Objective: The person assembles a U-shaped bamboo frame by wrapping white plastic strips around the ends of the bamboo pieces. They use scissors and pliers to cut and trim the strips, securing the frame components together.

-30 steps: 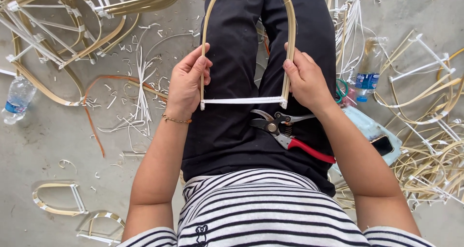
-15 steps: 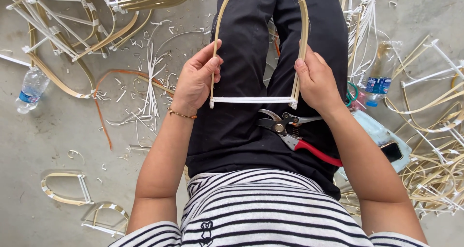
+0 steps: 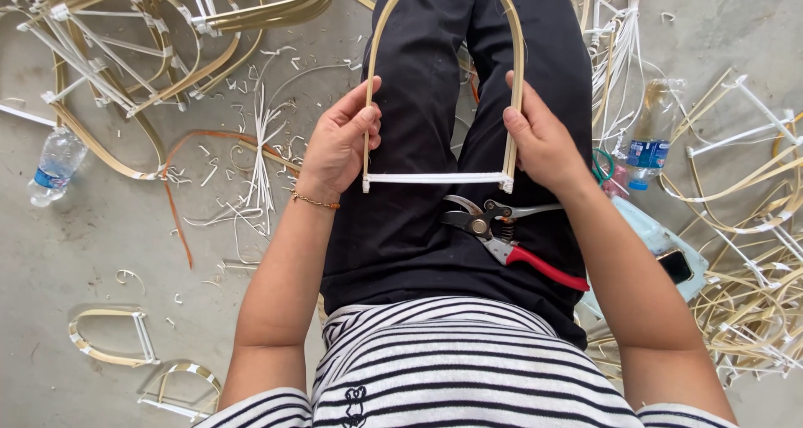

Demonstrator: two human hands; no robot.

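— Pinching is how the grip is made: the left hand [image 3: 339,143] is closed on the left leg of the bent cane arch [image 3: 447,26], thumb on top, and the right hand [image 3: 544,143] is closed on the right leg, just above the white crossbar [image 3: 435,178].

— And where is the arch held?

— It is held over the lap, above the black trousers [image 3: 418,227], its curve pointing away from the body.

— How would it be judged to handle?

— It is judged light and springy. The legs are probably kept in by the white crossbar alone, so it is best gripped low on both legs, near the tied corners, where least flex is expected.

— What lies around it?

— Red-handled shears [image 3: 502,235] are resting on the lap just below the crossbar. Finished arches [image 3: 104,344] and offcuts are scattered on the concrete floor [image 3: 100,252], with one water bottle [image 3: 54,164] to the left and another bottle [image 3: 648,143] on the right.

— What differs from a second ago?

— The arch has been raised slightly away from the body and both hands have been kept in place on its legs.
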